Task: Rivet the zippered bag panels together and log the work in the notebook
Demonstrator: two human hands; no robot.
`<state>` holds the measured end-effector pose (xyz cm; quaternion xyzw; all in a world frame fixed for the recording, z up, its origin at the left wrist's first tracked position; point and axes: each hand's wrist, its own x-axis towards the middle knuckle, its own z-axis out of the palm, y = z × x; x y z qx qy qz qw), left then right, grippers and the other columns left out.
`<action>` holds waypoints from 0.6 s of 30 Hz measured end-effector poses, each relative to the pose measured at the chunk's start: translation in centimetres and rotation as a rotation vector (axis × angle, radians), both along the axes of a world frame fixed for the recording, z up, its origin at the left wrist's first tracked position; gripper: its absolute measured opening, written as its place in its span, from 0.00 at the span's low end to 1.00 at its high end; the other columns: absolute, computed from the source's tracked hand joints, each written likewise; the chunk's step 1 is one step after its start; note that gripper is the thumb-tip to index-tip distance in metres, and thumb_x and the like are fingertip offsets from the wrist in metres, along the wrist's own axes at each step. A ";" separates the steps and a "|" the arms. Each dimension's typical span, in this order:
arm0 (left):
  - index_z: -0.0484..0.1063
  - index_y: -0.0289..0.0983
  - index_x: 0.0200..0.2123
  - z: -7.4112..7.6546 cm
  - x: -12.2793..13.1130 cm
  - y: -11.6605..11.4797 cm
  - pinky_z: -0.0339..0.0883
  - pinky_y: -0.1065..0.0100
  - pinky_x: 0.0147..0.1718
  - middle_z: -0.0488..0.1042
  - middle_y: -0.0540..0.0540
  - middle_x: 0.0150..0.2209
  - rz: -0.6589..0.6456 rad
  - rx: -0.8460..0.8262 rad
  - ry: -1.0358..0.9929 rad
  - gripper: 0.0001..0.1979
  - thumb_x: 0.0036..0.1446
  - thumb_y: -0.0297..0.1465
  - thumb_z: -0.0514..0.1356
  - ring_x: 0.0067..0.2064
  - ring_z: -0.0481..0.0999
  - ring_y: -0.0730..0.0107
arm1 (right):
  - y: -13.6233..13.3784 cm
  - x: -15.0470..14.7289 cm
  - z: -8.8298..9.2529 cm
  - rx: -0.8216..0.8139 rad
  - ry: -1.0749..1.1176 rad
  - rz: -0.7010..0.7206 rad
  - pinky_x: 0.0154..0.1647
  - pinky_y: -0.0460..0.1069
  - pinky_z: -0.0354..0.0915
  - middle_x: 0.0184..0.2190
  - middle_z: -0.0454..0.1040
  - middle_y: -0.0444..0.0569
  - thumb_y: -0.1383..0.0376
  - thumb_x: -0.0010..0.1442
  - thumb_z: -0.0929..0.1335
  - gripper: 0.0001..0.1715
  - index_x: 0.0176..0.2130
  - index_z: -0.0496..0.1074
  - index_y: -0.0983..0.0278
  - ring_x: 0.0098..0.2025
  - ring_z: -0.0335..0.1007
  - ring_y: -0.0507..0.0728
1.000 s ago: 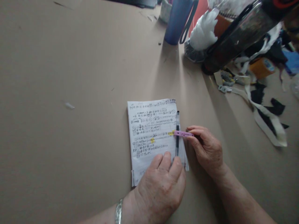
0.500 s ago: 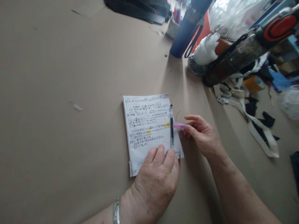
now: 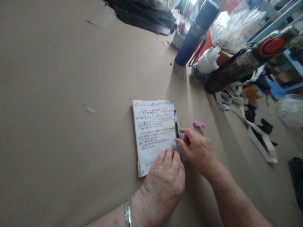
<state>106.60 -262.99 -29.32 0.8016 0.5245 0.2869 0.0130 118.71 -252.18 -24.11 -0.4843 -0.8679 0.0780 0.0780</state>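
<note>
A small notebook (image 3: 153, 132) with handwriting and yellow highlights lies open on the brown table (image 3: 71, 94). My left hand (image 3: 163, 183) rests flat on its lower edge, fingers stretched out; a silver bracelet (image 3: 127, 212) is on that wrist. A black pen (image 3: 175, 123) lies along the page's right edge. My right hand (image 3: 195, 149) curls over the pen's lower part, thumb and fingers pinched on it. A pink clip (image 3: 199, 125) lies loose on the table just right of the notebook, beyond my right hand.
At the back right stand a blue bottle (image 3: 195, 34), a white cloth lump (image 3: 208, 60), a dark bottle with a red cap (image 3: 246, 63), clear plastic bags and a pen cup (image 3: 178, 37). Fabric strips (image 3: 258, 132) and scraps lie at right. Dark cloth (image 3: 144, 15) lies at the far edge.
My right hand has let go of the pink clip, which now lies on the table, and has moved left onto the pen. The camera view has tilted up slightly.
</note>
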 end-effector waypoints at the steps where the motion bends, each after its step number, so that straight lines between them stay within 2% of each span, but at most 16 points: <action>1: 0.71 0.27 0.49 0.0 0.0 0.0 0.66 0.51 0.52 0.72 0.35 0.51 0.000 -0.005 0.001 0.16 0.59 0.24 0.53 0.53 0.71 0.47 | -0.1 -0.6 -0.3 0.004 -0.063 -0.010 0.27 0.49 0.60 0.26 0.73 0.44 0.61 0.59 0.67 0.14 0.45 0.69 0.63 0.25 0.67 0.54; 3: 0.71 0.28 0.49 0.0 0.0 0.0 0.66 0.51 0.53 0.72 0.35 0.51 -0.003 -0.023 0.006 0.17 0.59 0.24 0.52 0.54 0.70 0.47 | -0.1 -1.3 -0.8 0.049 -0.118 -0.032 0.27 0.49 0.59 0.27 0.74 0.46 0.61 0.58 0.66 0.15 0.46 0.69 0.63 0.26 0.67 0.55; 5: 0.71 0.28 0.49 -0.2 0.1 0.0 0.66 0.51 0.53 0.72 0.35 0.51 -0.001 -0.019 -0.005 0.16 0.59 0.24 0.52 0.53 0.70 0.47 | 0.3 -1.6 -1.0 0.082 -0.127 -0.041 0.29 0.50 0.60 0.29 0.75 0.48 0.63 0.58 0.66 0.12 0.43 0.70 0.63 0.29 0.69 0.56; 7: 0.72 0.28 0.47 -0.4 0.2 0.0 0.67 0.52 0.51 0.73 0.35 0.49 0.017 0.023 -0.033 0.16 0.59 0.24 0.51 0.52 0.72 0.48 | 0.9 -1.7 -1.0 0.060 -0.142 -0.073 0.30 0.50 0.60 0.29 0.76 0.48 0.65 0.58 0.65 0.09 0.40 0.71 0.63 0.29 0.69 0.57; 10: 0.73 0.28 0.45 -0.8 0.3 0.1 0.69 0.53 0.47 0.75 0.36 0.47 0.043 0.070 -0.066 0.16 0.59 0.23 0.49 0.49 0.73 0.48 | 1.8 -1.5 -0.9 -0.018 -0.110 -0.145 0.29 0.50 0.59 0.24 0.74 0.46 0.67 0.57 0.64 0.10 0.39 0.72 0.63 0.26 0.69 0.56; 12: 0.74 0.28 0.45 -0.9 0.3 0.2 0.69 0.53 0.47 0.75 0.36 0.47 0.040 0.067 -0.074 0.16 0.59 0.22 0.49 0.49 0.73 0.48 | 2.3 -1.1 -0.6 -0.040 0.038 -0.161 0.30 0.50 0.61 0.24 0.73 0.46 0.68 0.57 0.63 0.10 0.38 0.72 0.62 0.27 0.68 0.55; 14: 0.73 0.28 0.44 -0.7 0.1 0.4 0.70 0.52 0.46 0.75 0.36 0.46 0.027 0.057 -0.091 0.15 0.59 0.22 0.50 0.49 0.73 0.48 | 2.2 -0.5 -0.3 -0.120 0.303 -0.185 0.28 0.49 0.61 0.25 0.72 0.45 0.67 0.58 0.64 0.10 0.39 0.72 0.62 0.26 0.67 0.54; 16: 0.73 0.28 0.44 -0.2 -0.2 0.5 0.70 0.50 0.45 0.75 0.36 0.44 0.009 0.042 -0.159 0.15 0.59 0.23 0.50 0.48 0.73 0.47 | 1.4 0.0 0.0 -0.305 0.610 -0.212 0.23 0.47 0.60 0.23 0.69 0.42 0.64 0.59 0.66 0.10 0.42 0.71 0.61 0.23 0.63 0.51; 18: 0.72 0.28 0.43 0.6 -0.7 0.8 0.71 0.51 0.44 0.75 0.38 0.41 -0.008 0.001 -0.359 0.13 0.59 0.23 0.51 0.46 0.73 0.50 | 0.0 0.3 0.2 -0.529 0.879 -0.240 0.23 0.46 0.60 0.22 0.66 0.40 0.61 0.59 0.67 0.10 0.41 0.69 0.61 0.21 0.61 0.50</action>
